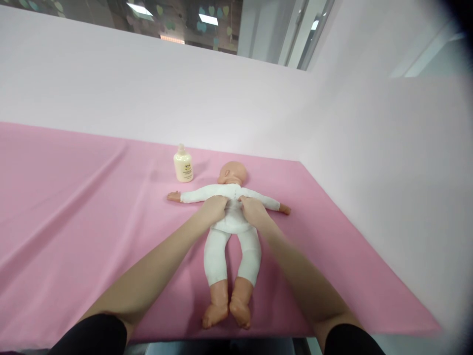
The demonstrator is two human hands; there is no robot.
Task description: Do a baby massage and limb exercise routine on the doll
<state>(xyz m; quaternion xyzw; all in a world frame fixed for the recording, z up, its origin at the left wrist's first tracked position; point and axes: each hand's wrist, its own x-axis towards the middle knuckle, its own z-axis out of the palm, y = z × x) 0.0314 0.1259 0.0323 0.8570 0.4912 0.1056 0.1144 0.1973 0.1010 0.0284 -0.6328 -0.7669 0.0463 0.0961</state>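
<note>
A baby doll (233, 224) with a white cloth body lies stretched out, its back upward and its head turned to the left. Both arms spread sideways, and its feet point toward me. My left hand (215, 209) rests on the left side of the doll's back, fingers curled in against the cloth. Opposite it, my right hand (253, 211) is closed the same way on the right side of the back. The two hands are a small gap apart, with wrinkled cloth between them. My fingertips are partly hidden by the hands themselves.
A cream lotion bottle (184, 165) stands upright beyond the doll's left arm. Pink cloth (92, 207) with some folds covers the table. White walls (148, 88) rise behind and to the right, with a window (177, 19) at the top.
</note>
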